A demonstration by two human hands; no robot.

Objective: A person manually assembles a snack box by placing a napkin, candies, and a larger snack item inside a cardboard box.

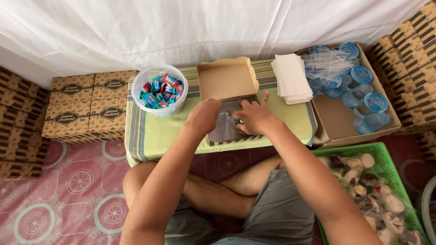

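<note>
i'm pressing both hands, left hand (204,115) and right hand (253,117), onto a grey plastic sheet (224,128) lying on the counter (150,135) just before the open cardboard box (224,79). the left fingers are curling shut on the sheet's edge, the right fingers (265,99) are spreading flat over it. the box is sitting empty, so i'm judging the filling is not yet begun.
</note>
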